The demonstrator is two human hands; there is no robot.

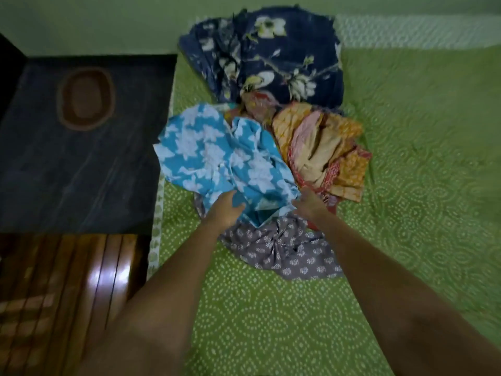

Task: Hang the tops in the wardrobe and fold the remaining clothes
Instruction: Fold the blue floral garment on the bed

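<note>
Turquoise cloth with white flowers, the blue garment (217, 156), lay at frame centre on top of a heap on the green bedsheet (406, 185). Left hand (225, 210) gripped its lower edge, fingers curled into the fabric. Right hand (309, 203) rested at its lower right corner; whether it grasped could not be told, fingers hidden. Grey printed garment (284, 251) just below the hands. Orange and beige clothes (322, 147) right of centre. Navy floral cloth (271, 55) at upper centre. Dark rug (81, 145) at left.

Green dotted bedspread (406, 185), heaped clothes (320, 147), navy floral blanket (271, 55)
</note>
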